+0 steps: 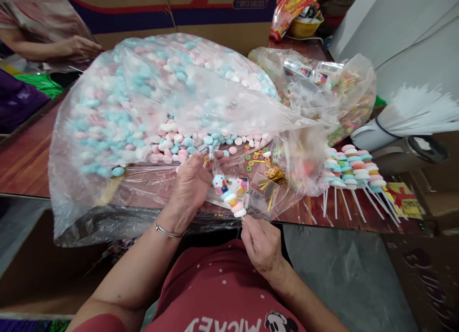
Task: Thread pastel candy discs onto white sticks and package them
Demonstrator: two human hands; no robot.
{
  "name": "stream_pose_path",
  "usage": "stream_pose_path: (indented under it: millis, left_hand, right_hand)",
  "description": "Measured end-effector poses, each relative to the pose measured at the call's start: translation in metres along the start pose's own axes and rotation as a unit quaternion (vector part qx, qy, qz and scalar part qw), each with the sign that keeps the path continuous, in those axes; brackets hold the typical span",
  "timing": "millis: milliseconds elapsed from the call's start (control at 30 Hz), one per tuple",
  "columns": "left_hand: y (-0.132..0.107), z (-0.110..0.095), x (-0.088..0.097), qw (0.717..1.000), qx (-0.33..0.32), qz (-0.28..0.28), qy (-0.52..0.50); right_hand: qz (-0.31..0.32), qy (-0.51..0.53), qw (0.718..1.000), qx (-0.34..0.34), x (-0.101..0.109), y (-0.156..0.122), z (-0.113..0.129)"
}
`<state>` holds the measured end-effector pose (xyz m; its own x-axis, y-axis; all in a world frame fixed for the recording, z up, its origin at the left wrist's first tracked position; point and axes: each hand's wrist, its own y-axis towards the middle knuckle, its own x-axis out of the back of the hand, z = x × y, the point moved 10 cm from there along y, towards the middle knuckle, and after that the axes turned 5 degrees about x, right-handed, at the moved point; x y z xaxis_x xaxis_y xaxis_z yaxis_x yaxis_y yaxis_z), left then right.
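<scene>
Pink-and-blue candy skewer (pixel 234 204) lies just before the big candy bag (pixel 143 107), its top inside a printed sleeve (pixel 238 183). Your left hand (pixel 190 183) pinches the sleeve, your right hand (pixel 261 246) pinches the stick (pixel 243 219). Advised: hold the sleeve mouth open, feed straight.

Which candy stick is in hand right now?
The centre candy stick, pinched between left hand and right hand; the other sticks lie untouched in a row at the right.

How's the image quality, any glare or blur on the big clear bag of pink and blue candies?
Head view: glare on the big clear plastic bag hazes its candies; the left hand and right hand are sharp; a blurred patch covers the top-left corner.
</scene>
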<state>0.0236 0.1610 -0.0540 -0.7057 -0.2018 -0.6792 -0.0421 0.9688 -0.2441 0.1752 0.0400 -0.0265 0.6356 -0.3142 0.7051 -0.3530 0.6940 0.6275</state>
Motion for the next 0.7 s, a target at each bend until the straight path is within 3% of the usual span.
stream_pose_path:
  millis: [133, 233, 267, 333, 400, 433, 567, 600, 633, 667, 700]
  left_hand:
    - [0.007, 0.01, 0.005, 0.999, 0.045, -0.03, -0.008]
    - [0.007, 0.019, 0.003, 0.995, 0.072, -0.039, -0.06]
    - [0.007, 0.021, 0.001, 0.992, 0.08, -0.041, -0.084]
    - [0.006, 0.023, -0.002, 0.988, 0.091, -0.049, -0.118]
    - [0.004, 0.024, -0.003, 0.985, 0.097, -0.063, -0.125]
    - [0.004, 0.024, -0.003, 0.986, 0.098, -0.067, -0.12]
    - [0.002, 0.024, -0.009, 0.99, 0.098, -0.041, -0.098]
    - [0.002, 0.024, -0.01, 0.991, 0.093, -0.032, -0.096]
    - [0.001, 0.023, -0.011, 0.991, 0.087, -0.028, -0.094]
    - [0.001, 0.023, -0.011, 0.992, 0.079, -0.028, -0.091]
    - [0.001, 0.023, -0.01, 0.993, 0.07, -0.033, -0.087]
  right_hand:
    - [0.001, 0.019, 1.0, -0.003, -0.004, -0.002, 0.003]
    - [0.041, 0.171, 0.977, -0.117, -0.018, -0.009, -0.011]
    - [0.064, 0.253, 0.947, -0.186, -0.028, -0.015, -0.018]
    - [0.098, 0.411, 0.846, -0.324, -0.052, -0.031, -0.025]
    - [0.089, 0.52, 0.742, -0.414, -0.067, -0.042, -0.025]
    - [0.071, 0.555, 0.703, -0.438, -0.07, -0.043, -0.024]
    - [0.015, 0.638, 0.601, -0.481, -0.076, -0.04, -0.024]
    - [0.013, 0.643, 0.594, -0.484, -0.076, -0.039, -0.024]
    - [0.015, 0.634, 0.605, -0.481, -0.076, -0.038, -0.026]
    - [0.021, 0.608, 0.64, -0.469, -0.073, -0.037, -0.029]
    - [0.028, 0.56, 0.7, -0.442, -0.067, -0.033, -0.033]
